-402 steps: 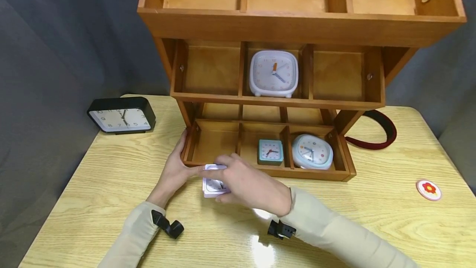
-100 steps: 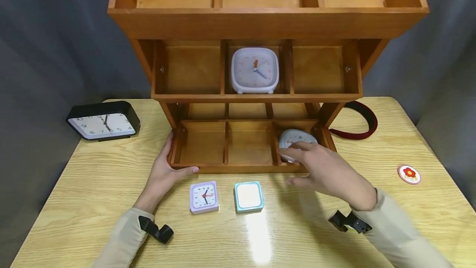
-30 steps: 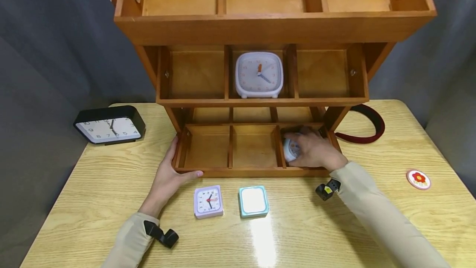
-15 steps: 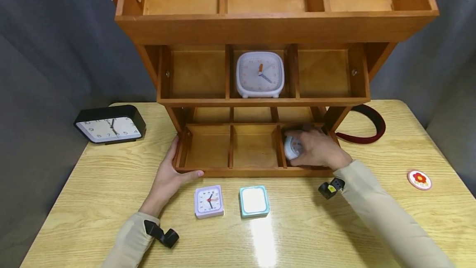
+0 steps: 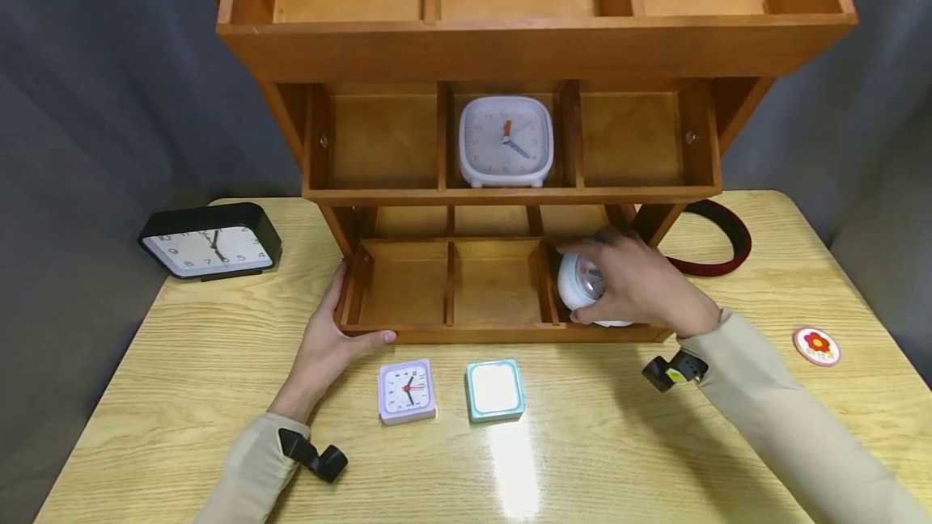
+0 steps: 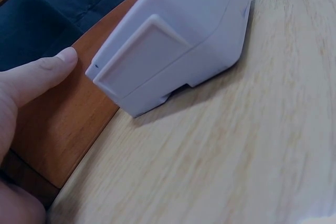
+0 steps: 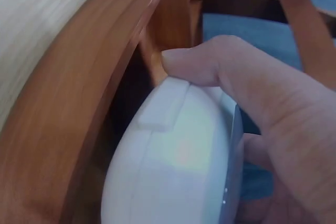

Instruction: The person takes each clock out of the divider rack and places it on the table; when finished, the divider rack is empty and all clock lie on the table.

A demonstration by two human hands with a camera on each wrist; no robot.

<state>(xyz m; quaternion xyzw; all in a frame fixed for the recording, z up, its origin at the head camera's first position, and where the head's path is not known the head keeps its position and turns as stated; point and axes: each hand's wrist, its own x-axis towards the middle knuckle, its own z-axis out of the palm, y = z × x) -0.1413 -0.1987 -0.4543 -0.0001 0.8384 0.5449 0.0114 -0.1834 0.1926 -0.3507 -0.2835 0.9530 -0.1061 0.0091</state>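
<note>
My right hand (image 5: 644, 281) grips a rounded white-and-pale-blue alarm clock (image 5: 575, 285) in the right compartment of the bottom drawer (image 5: 502, 335). The clock is tilted, and my fingers cover much of its face. In the right wrist view, my thumb lies over the top of the white clock (image 7: 168, 156). At the drawer's front left corner rests my left hand (image 5: 320, 354), its thumb straight along the front and its fingers along the side. Just in front of the drawer lie a small lilac alarm clock (image 5: 406, 391) and a small teal-edged clock (image 5: 495, 390) with a glare-whitened face.
A white alarm clock (image 5: 506, 142) stands in the middle drawer's centre compartment, overhanging the work. The top drawer (image 5: 539, 51) juts out further. A black desk clock (image 5: 211, 241) is at left; a dark headband (image 5: 731, 241) and a flower badge (image 5: 816, 346) are at right.
The lilac and teal clocks, earlier in my right hand and the drawer, now lie on the table. My right hand has taken hold of the white-and-blue clock and raised it slightly. The left stays put.
</note>
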